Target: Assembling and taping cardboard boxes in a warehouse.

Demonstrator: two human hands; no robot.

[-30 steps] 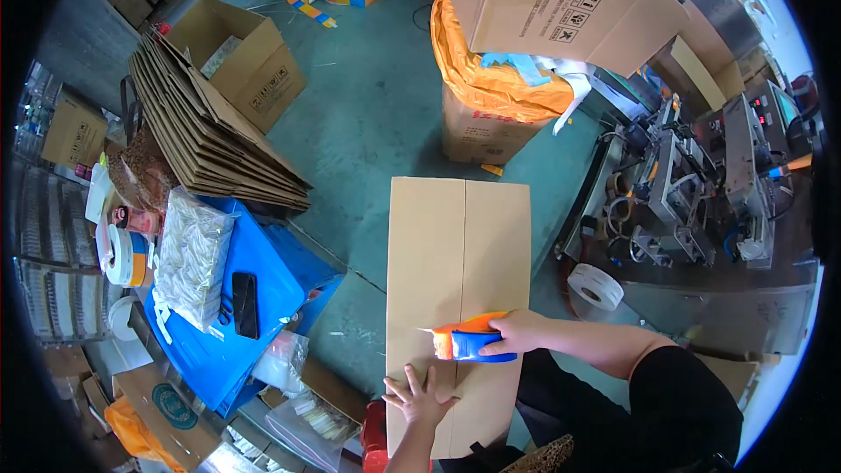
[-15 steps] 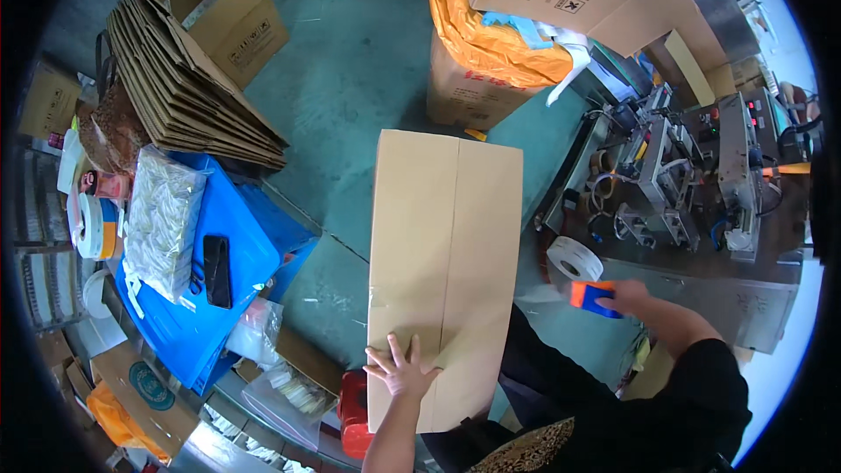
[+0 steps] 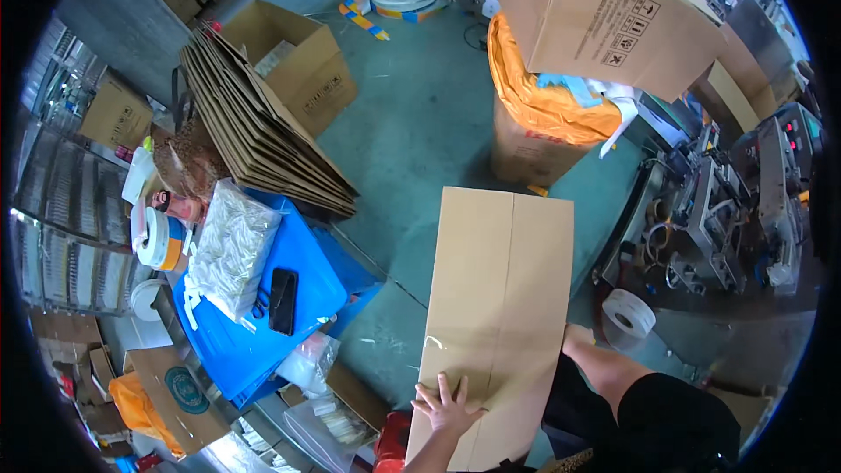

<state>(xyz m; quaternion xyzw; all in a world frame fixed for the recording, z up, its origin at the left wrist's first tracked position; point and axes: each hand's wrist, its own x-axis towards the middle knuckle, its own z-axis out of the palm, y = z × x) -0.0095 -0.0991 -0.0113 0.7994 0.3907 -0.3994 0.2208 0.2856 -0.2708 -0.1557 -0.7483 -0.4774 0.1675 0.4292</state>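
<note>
A tall closed cardboard box (image 3: pixel 495 280) stands in front of me, its two top flaps meeting along a lengthwise seam. My left hand (image 3: pixel 448 406) lies spread and flat on its near left part. A small shiny mark, perhaps a piece of clear tape (image 3: pixel 434 342), shows at the left edge just above that hand. Against the box's right side is my right hand (image 3: pixel 575 338), reaching down past the edge. The box hides its fingers and anything in them.
A blue plastic bin (image 3: pixel 307 293) to the left carries a bag of white pieces (image 3: pixel 232 254), scissors and a black phone (image 3: pixel 282 301). Flattened cartons (image 3: pixel 263 131) lean behind it. A carton with an orange liner (image 3: pixel 547 96) stands ahead. Metal machinery (image 3: pixel 701 219) lines the right.
My right hand, which held an orange and blue tape dispenser out to the right, has come in against the box's side; the dispenser is out of sight. My view has shifted; my left hand stays flat.
</note>
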